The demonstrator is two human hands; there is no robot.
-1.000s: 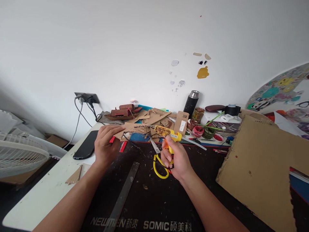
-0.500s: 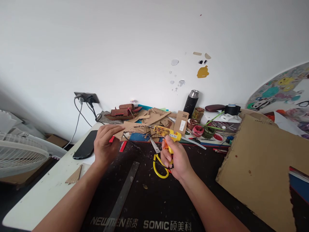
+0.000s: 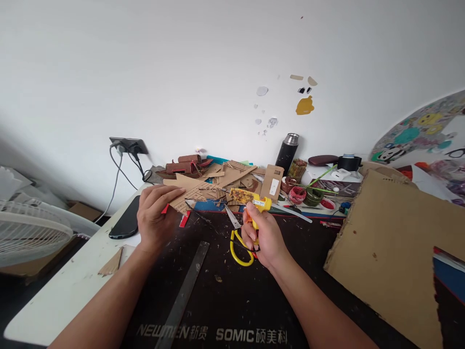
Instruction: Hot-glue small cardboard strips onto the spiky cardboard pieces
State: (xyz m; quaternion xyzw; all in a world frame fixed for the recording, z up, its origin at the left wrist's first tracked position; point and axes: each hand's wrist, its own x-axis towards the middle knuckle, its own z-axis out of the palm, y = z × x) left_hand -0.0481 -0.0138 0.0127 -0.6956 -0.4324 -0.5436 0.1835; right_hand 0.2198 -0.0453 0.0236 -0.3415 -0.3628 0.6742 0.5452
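Observation:
My left hand is closed on a flat cardboard piece with a red strip under it, held up over the dark mat. My right hand grips a yellow glue gun by its handle, with the stained nozzle end pointing left toward the cardboard piece. The nozzle tip lies close to the piece's right edge. Yellow-handled scissors lie on the mat just under my right hand.
A metal ruler lies on the mat. A black phone rests on the white table at left, below a wall socket. Cardboard scraps, a black flask, paint cups and a large cardboard sheet crowd the back and right. A fan stands left.
My left hand has lifted and tilted the cardboard piece so more of it shows. My right hand with the glue gun has shifted slightly up and toward it.

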